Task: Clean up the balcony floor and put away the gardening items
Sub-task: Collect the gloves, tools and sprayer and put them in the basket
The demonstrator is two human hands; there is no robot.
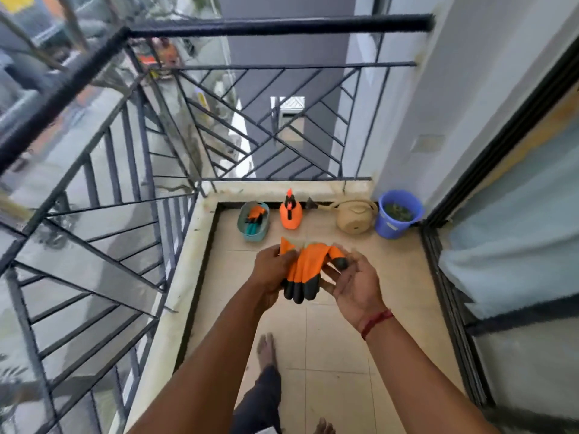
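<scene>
An orange gardening glove [308,266] with black fingertips hangs between my hands above the tiled floor. My left hand [271,272] grips its cuff end, fingers curled round the fabric. My right hand [355,285] is palm up and pinches one black-tipped finger of the glove with the thumb. Against the far ledge stand a teal basket [250,234] holding small tools, an orange spray bottle [290,213], a beige watering can [355,217] and a blue bucket [398,216] with green plant bits inside.
A black metal railing [131,170] runs along the left and far sides. A sliding glass door [517,245] closes off the right. My bare feet [266,349] stand on the beige floor tiles [338,355]. A small dark trowel [311,203] lies by the ledge.
</scene>
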